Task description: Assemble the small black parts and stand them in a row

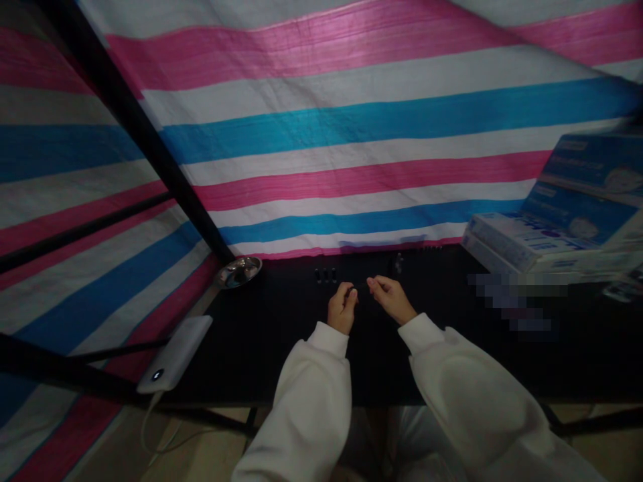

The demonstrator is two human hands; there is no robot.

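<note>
My left hand (342, 308) and my right hand (390, 298) are close together over a black table (281, 335), both in white sleeves. Each hand is pinched shut, and a small dark piece (360, 286) runs between the fingertips of the two; it is too small and dim to name. Just beyond the hands, a few small black parts (325, 274) stand in a short row on the table, and further small dark parts (399, 262) sit to their right.
A shallow metal dish (239, 271) stands at the table's far left corner. A white power bank (175, 353) with a cable lies on the left edge. Blue and white boxes (562, 221) are stacked at the right. A striped tarp hangs behind, with black frame bars at the left.
</note>
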